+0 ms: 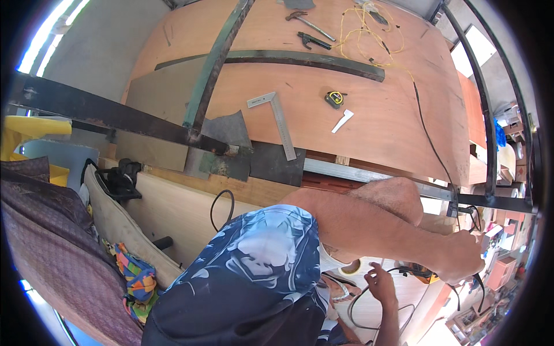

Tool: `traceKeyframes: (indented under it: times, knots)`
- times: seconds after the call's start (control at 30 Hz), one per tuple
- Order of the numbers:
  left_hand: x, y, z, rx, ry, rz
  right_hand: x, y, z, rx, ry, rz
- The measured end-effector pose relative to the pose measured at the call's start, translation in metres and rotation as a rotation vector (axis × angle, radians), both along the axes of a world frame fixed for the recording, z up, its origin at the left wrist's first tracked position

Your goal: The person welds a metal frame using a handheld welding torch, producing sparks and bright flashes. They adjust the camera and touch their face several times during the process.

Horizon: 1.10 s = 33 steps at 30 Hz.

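My right hand (461, 256) is out at the lower right, closed in a fist around a black cable (478, 284) that hangs beside a black metal frame post (489, 144). Lower and nearer, my left hand (381, 282) has its fingers apart, just above a loop of black cable (360, 308) on a pale board. An orange and black tool (424, 271) lies between the two hands, partly hidden by my right forearm. A blue patterned sleeve (259, 265) covers my right upper arm.
A plywood sheet (375, 127) carries a hammer (309, 23), a metal square (277, 121), a yellow tape measure (334, 99), yellow cord (369, 29) and dark metal strips (300, 57). A black steel bar (104, 112) crosses the left. A tape roll (351, 267) lies by my arm.
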<state>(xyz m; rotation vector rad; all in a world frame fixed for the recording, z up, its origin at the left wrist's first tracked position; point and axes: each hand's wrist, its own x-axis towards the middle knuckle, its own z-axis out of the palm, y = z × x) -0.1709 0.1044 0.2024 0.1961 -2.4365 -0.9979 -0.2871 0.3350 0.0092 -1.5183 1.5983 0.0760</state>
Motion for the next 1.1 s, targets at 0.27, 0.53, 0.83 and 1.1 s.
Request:
traceKeyframes:
  times: [0.27,0.53,0.83,1.1]
  knots:
    - [0.010,-0.014,-0.012,0.156,0.070,-0.079,0.033,-0.029,-0.054,-0.006,0.192,0.117]
    - [0.027,-0.014,0.005,-0.048,-0.270,-0.199,0.062,-0.028,-0.084,-0.156,0.165,0.122]
    - [0.017,-0.014,-0.002,-0.091,-0.320,-0.193,0.056,-0.020,-0.103,-0.255,0.164,0.164]
    - [0.014,-0.016,-0.019,-0.073,-0.288,-0.243,0.051,-0.018,-0.090,-0.259,0.183,0.214]
